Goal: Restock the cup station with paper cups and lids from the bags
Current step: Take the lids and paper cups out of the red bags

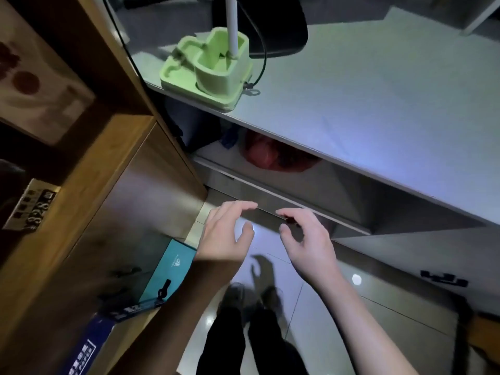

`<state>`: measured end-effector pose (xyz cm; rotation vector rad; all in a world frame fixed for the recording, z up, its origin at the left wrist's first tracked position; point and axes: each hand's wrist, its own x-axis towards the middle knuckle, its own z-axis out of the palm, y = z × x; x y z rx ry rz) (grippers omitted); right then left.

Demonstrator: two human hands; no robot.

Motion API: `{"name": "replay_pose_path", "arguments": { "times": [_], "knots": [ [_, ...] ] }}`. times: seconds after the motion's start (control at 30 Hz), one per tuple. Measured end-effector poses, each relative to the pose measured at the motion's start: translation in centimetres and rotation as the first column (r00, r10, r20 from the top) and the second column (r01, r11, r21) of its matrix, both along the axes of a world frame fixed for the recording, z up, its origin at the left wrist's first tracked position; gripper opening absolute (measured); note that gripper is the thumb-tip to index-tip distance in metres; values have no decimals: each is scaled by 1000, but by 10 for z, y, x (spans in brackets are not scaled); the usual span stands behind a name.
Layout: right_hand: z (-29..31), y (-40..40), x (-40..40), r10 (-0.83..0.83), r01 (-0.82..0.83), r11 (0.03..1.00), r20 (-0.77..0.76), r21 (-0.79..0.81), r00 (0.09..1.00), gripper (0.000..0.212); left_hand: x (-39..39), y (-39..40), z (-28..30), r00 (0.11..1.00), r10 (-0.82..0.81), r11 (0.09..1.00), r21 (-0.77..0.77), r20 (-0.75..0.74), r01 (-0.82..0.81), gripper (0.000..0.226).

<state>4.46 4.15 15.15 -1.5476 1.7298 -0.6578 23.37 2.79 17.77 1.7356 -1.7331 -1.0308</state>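
Cup station shelf (284,197) grey, dim; left hand (226,234), right hand (307,239) empty, fingers spread, near front edge.

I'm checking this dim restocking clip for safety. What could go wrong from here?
Both the left hand and right hand are empty and curled near the shelf edge; fingers could knock or get pinched there. The green stand sits at the counter's edge and could tip if bumped.

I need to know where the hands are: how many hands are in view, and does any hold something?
2. The left hand and the right hand hover side by side, open and empty, in front of the edge of the grey shelf under the counter.
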Motion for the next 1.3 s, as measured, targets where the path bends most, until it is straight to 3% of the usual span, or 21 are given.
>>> {"name": "replay_pose_path", "arguments": {
  "times": [0.4, 0.53, 0.6, 0.67, 0.77, 0.9, 1.03, 1.3],
  "knots": [
    [-136, -64, -22, -107, 104, 992, -42, -65, 993, 27, -18, -63, -138, 995, -95, 994, -49, 40, 97, 37],
    [-179, -98, -34, -187, 184, 982, -126, -32, 974, 21, -32, -92, -175, 995, -94, 992, -79, 27, 95, 36],
    [-198, -115, -37, -247, 244, 969, -126, -35, 961, 20, -39, -106, -190, 995, -92, 993, -73, 47, 95, 25],
    [-216, -130, -38, -288, 278, 953, -71, -117, 955, 33, -46, -124, -207, 991, -64, 997, -35, 119, 68, 6],
    [-242, -155, -39, -291, 282, 936, -11, -213, 957, 47, -54, -153, -235, 979, -50, 998, 40, 196, 43, 24],
    [-271, -183, -44, -239, 224, 913, -1, -341, 971, 60, -64, -174, -273, 991, -27, 1000, 2, 130, 27, 65],
    [-289, -205, -44, -169, 135, 939, -85, -315, 982, 77, -78, -179, -304, 983, -87, 990, -93, 164, 104, 68],
    [-299, -223, -42, -99, 53, 987, -316, -150, 944, 65, -75, -187, -326, 986, -80, 988, -121, 146, 98, 64]
  ]
}}
